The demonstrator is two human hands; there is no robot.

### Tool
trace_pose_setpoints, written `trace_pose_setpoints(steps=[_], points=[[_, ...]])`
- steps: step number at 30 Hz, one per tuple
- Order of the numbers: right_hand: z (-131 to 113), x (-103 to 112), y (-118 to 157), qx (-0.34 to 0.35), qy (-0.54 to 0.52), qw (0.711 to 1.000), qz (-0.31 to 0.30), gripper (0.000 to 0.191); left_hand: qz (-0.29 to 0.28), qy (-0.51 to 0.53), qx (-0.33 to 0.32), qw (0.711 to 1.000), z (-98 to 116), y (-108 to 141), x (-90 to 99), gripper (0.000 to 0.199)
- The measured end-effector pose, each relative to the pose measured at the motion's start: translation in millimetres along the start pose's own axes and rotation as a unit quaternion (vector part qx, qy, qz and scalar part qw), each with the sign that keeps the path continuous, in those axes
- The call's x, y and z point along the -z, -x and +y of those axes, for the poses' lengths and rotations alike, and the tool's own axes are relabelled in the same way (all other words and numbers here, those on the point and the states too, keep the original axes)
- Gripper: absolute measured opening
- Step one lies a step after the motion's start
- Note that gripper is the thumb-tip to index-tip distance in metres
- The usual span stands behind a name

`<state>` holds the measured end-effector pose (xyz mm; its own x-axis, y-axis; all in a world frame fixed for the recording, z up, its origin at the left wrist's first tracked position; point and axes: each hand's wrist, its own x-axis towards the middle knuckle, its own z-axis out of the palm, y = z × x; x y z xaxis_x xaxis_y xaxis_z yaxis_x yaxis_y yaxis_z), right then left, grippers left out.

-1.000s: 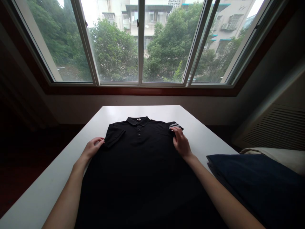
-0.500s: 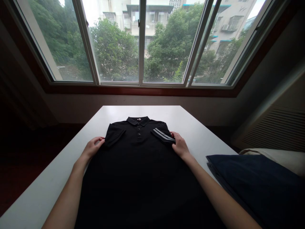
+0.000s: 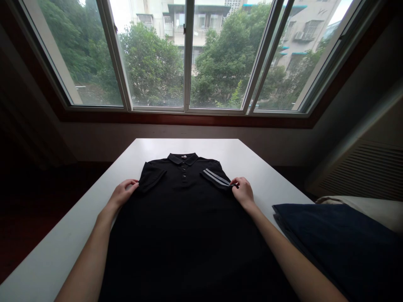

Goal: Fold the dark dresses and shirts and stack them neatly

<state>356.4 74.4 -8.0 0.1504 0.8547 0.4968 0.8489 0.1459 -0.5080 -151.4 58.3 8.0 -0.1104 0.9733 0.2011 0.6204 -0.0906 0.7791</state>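
Observation:
A black polo shirt (image 3: 185, 218) lies spread on a white table (image 3: 252, 163), its collar toward the window and its buttoned placket facing up. Both short sleeves are folded inward over the front; the one on the right has two pale stripes. My left hand (image 3: 125, 193) pinches the shirt's left edge beside the sleeve. On the other side, my right hand (image 3: 243, 191) has thumb and fingers closed on the corner of the striped sleeve. The shirt's lower part runs out of view at the bottom.
Folded dark navy cloth (image 3: 340, 239) lies at the right edge of the table, with a beige cloth (image 3: 374, 207) behind it. Beyond the table's far edge are a wall and a wide window (image 3: 185, 58). A slatted panel (image 3: 368, 167) stands at the right.
My right hand has shifted slightly right and its fingers have closed on the striped sleeve's corner, which now reaches further out. My left hand has barely moved.

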Motion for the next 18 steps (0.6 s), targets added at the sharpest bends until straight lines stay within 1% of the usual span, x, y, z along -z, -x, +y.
trace_pose_setpoints(steps=[4,11,13,18], points=[[-3,0,1,0.032,0.019,0.999,0.007,0.020,0.003,-0.004,-0.002,1.000,2,0,-0.2,0.041],[-4,-2,1,0.009,0.014,1.000,0.012,0.012,0.001,-0.006,0.001,1.000,1,0,0.5,0.039],[-6,-1,1,0.017,0.025,1.000,-0.002,0.013,0.000,-0.006,0.002,1.000,0,0,0.3,0.038],[-17,3,5,0.054,0.035,0.997,-0.052,0.024,-0.006,-0.009,0.001,1.000,-2,-1,0.1,0.037]])
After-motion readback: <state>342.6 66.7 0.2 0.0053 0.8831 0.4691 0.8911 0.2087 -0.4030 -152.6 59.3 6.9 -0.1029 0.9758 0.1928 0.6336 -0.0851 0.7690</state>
